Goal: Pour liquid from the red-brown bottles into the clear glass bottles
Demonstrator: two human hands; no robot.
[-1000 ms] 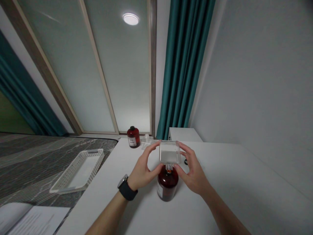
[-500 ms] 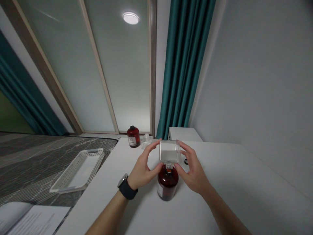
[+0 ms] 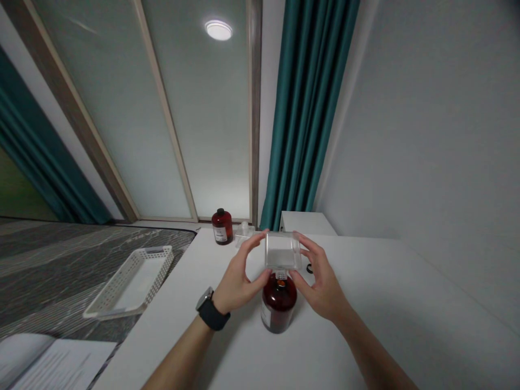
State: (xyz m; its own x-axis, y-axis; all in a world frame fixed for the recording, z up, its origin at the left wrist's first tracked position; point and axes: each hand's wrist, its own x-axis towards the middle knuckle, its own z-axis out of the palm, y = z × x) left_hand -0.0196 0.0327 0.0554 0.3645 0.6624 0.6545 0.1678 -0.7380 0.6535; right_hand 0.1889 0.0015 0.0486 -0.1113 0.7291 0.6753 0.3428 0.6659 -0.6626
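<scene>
Between my two hands is a clear square-sided bottle (image 3: 281, 251), held upside down. Its neck points straight down at the mouth of a dark red-brown bottle (image 3: 279, 306), which stands upright on the table with a pale label on its left side. Whether the two necks touch or one sits inside the other, I cannot tell. My left hand (image 3: 239, 276) grips the clear bottle's left side, fingers on top and thumb below. On the opposite side my right hand (image 3: 319, 281) holds it the same way. A small black ring-like thing (image 3: 309, 268) lies partly hidden behind my right hand.
A second red-brown bottle (image 3: 222, 227) with a black cap stands at the white table's (image 3: 170, 336) far left corner, beside another clear object (image 3: 244, 233). On the floor to the left lie a white perforated basket (image 3: 95, 309) and an open booklet (image 3: 60, 363).
</scene>
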